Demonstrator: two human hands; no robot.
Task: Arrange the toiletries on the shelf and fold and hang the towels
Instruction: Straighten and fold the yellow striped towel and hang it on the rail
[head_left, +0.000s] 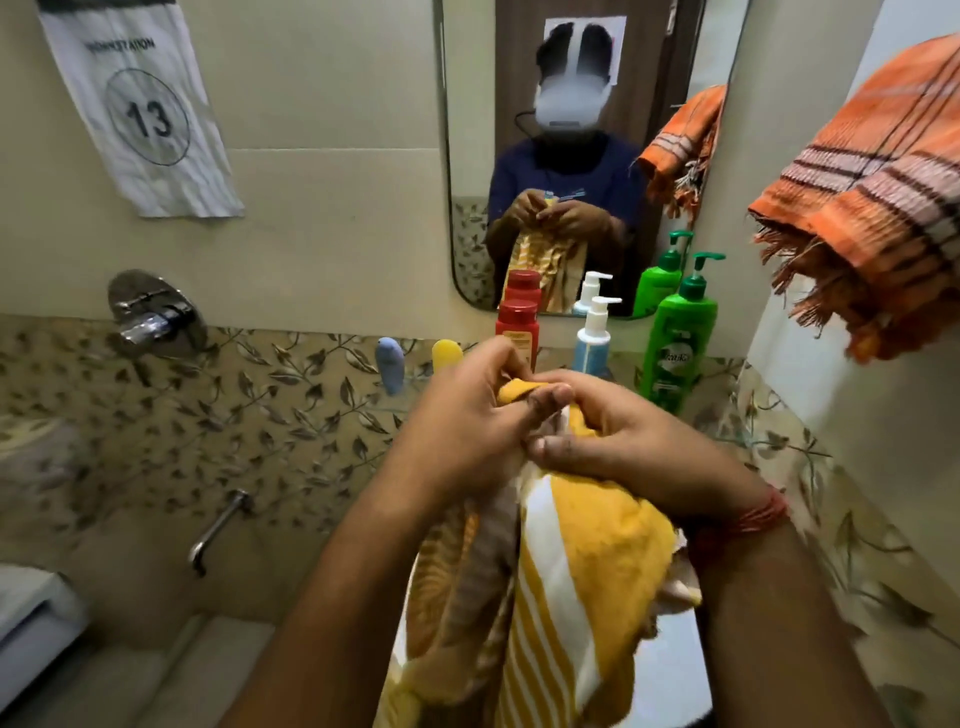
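Both hands meet in the middle of the view and hold the top edge of a yellow towel with white stripes. The left hand pinches a yellow corner of the cloth between its thumb and curled fingers, and the right hand, with a red thread band on its wrist, has its fingers curled around the bunched edge just beside it, so the two hands are touching each other. From this grip the towel hangs down in loose folds between the forearms. Behind the hands, toiletries stand in a row on the shelf below the mirror: a red bottle, a white and blue pump bottle and a green pump bottle, all upright. Left of the red bottle are a small yellow container and a small blue one. An orange striped towel with fringes hangs at the right side, high on the wall. At the left, a paper sign with the number 13 is fixed on the tiles, above a chrome mixer tap and a spout. In the mirror a person in a dark blue shirt holds the same yellow towel.
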